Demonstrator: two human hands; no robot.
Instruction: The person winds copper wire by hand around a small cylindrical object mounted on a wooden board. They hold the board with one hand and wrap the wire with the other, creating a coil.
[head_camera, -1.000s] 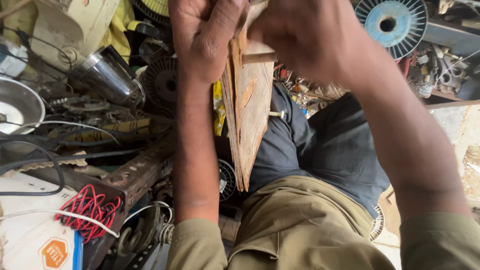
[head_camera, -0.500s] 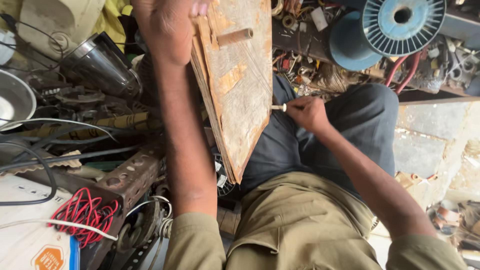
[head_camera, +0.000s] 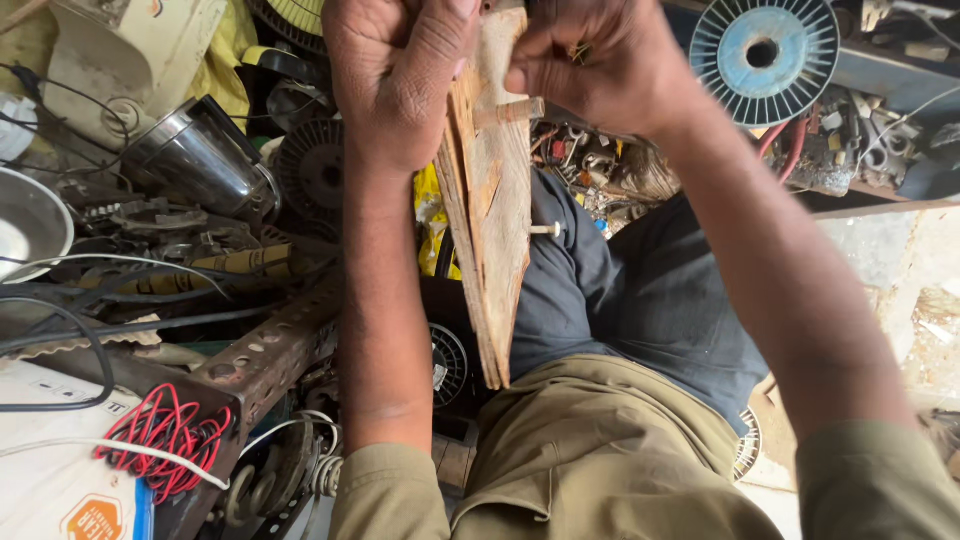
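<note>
My left hand (head_camera: 400, 80) grips the top of a worn wooden board (head_camera: 495, 250), which hangs nearly edge-on in front of me. A wooden peg (head_camera: 515, 110) sticks out of its upper face, and a small pale pin (head_camera: 546, 230) sticks out lower down. My right hand (head_camera: 600, 65) is closed against the board's top right side, just above the wooden peg, with the fingers pinched together. What the fingertips pinch is too small to tell. Below the board are my dark shirt (head_camera: 640, 290) and olive trousers (head_camera: 600, 460).
A blue-and-grey wire spool (head_camera: 765, 55) lies at the upper right. To the left are a shiny metal jar (head_camera: 200, 160), a steel bowl (head_camera: 30, 225), black cables, a perforated rusty angle bar (head_camera: 265, 350) and a bundle of red wire (head_camera: 160, 440). Scrap parts crowd the area behind.
My right hand has risen from the small lower pin to the top of the board by the wooden peg. The board has turned from showing its face to nearly edge-on.
</note>
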